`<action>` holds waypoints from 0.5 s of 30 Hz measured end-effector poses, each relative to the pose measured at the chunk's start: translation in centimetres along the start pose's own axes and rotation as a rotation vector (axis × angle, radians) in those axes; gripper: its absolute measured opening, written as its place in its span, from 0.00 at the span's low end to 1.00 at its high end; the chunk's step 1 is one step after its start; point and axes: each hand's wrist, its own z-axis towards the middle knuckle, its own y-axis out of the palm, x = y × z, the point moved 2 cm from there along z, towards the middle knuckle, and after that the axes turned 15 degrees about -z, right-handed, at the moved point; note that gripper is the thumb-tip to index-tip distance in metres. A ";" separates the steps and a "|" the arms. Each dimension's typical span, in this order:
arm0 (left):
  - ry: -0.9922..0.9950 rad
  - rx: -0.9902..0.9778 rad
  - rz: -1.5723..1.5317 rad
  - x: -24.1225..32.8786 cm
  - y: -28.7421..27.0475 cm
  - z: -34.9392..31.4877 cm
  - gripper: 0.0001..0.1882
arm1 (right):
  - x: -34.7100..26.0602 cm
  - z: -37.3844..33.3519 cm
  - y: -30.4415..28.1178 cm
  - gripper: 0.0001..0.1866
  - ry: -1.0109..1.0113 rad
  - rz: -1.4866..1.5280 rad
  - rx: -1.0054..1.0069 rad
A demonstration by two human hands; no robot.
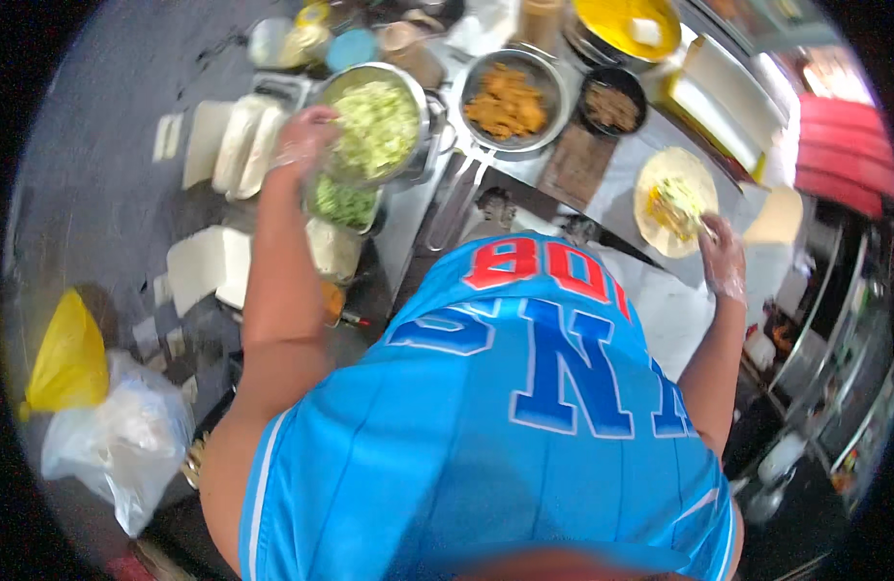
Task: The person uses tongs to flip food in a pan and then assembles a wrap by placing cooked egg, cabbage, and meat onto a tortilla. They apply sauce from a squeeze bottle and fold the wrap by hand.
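Note:
My left hand (306, 143), in a clear plastic glove, closes on the left rim of a metal bowl (420, 105) heaped with shredded pale green cabbage (374, 121). To the right, a round flatbread (660, 174) lies flat on the counter with shredded greens, something yellow and a browned filling (674, 208) on it. My right hand (724, 259), also gloved, is at the right edge of that filling. Its fingers are drawn together, and what they hold, if anything, is too small to make out. A second flatbread (776, 215) partly shows beyond this hand.
Orange-brown pieces fill a metal pan (561, 102); a small black bowl (640, 108) holds brown meat. A yellow-filled pot (609, 15) stands behind. Chopped greens (345, 201) sit below the cabbage bowl. Open white food boxes (197, 269) and plastic bags (122, 436) lie left.

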 end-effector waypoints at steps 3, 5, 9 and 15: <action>-0.082 0.022 -0.107 1.4 0.1 -1.0 0.15 | 0.8 -0.4 -1.9 0.21 0.066 -0.073 0.034; -0.065 0.020 -0.309 5.0 2.2 -2.7 0.15 | 1.9 -0.3 -3.5 0.21 0.099 -0.072 0.062; 0.096 -0.222 -0.329 10.9 9.3 -1.7 0.18 | 6.8 -0.4 -4.2 0.20 0.182 0.005 0.103; 0.250 -0.686 -0.066 24.2 34.7 -6.9 0.14 | 11.7 -0.2 -1.5 0.19 0.164 0.163 0.077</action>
